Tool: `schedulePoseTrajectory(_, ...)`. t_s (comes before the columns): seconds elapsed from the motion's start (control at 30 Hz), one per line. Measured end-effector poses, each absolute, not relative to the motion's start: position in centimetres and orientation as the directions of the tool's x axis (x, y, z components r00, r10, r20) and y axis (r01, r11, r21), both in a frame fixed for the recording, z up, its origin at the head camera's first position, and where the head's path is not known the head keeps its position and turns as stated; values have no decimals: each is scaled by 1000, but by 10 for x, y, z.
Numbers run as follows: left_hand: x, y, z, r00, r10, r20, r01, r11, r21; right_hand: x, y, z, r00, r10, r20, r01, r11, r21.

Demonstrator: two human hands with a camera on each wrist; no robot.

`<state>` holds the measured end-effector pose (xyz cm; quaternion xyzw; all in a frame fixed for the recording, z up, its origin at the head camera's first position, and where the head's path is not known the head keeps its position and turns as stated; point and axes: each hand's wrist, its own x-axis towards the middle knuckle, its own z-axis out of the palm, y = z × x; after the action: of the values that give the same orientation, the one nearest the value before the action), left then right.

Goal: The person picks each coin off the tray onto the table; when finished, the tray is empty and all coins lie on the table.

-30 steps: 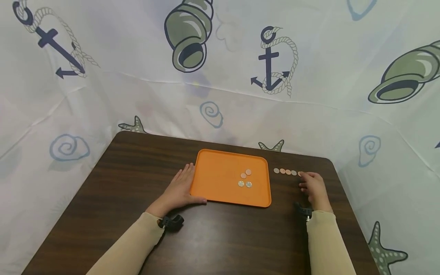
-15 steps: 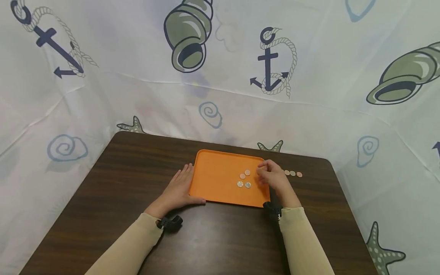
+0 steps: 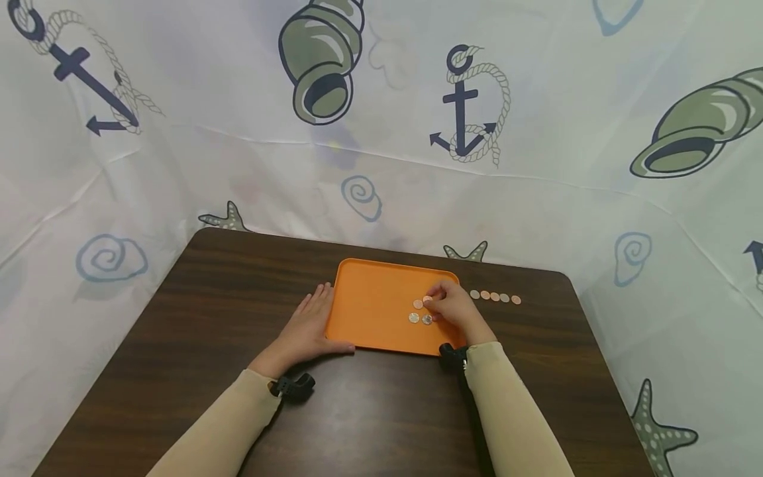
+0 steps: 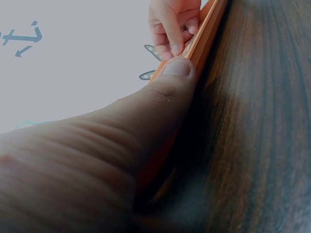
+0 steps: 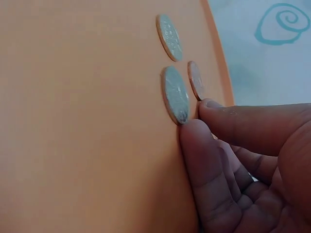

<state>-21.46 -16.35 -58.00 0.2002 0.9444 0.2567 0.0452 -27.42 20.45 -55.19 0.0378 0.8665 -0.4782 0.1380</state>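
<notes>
An orange tray [image 3: 369,298] lies on the dark wood-grain table. My left hand [image 3: 304,324] rests spread at its left edge; the thumb [image 4: 177,70] lies along the tray's front rim in the left wrist view. Over the tray's right half, my right hand [image 3: 456,310] pinches a copper-coloured coin [image 3: 427,299] between thumb and curled fingers. In the right wrist view the fingers mostly hide that coin. Close by on the tray lie another copper-coloured coin [image 5: 195,80] and two silver coins, one [image 5: 176,94] by the fingertips, the other [image 5: 169,37] farther off.
Right of the tray, a row of several coins [image 3: 495,297] lies on the table [image 3: 369,411]. A white cloth [image 3: 405,199] printed with anchors, shells and starfish hangs behind and beside the table. Each wrist wears a small black camera.
My right hand has left the far right coin of the row and moved left to the coins on the tray. That row coin now lies uncovered. My left hand has stayed in place.
</notes>
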Motion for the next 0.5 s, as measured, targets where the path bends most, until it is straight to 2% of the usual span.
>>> schedulePoseTrajectory(0.5, -216, -164, -581, -915, 403, 15, 355, 787, 504, -272, 206, -547, -960, -43, -276, 212, 529, -822)
